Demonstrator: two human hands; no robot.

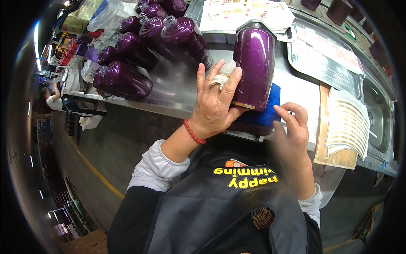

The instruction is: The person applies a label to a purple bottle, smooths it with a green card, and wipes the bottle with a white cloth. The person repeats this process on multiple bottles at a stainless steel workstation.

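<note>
A large glossy purple bottle (254, 66) lies on its side on a blue cloth (273, 103) at the bench's front edge. My left hand (215, 101) rests against the left side of its base end, thumb under it; one finger wears a grey-white wrapping (225, 73). Whether it grips the bottle I cannot tell. My right hand (293, 123), partly blurred, is raised just right of the cloth, its index finger and thumb apart, with nothing visible between them.
Several purple bottles (127, 79) stand at the left of the metal bench (171, 92). Printed sheets (247, 12) lie behind the bottle. On the right are a sheet of gold-striped labels (347, 122) on a wooden board (336, 158), a clear tray (320, 57) and a metal sink (376, 114).
</note>
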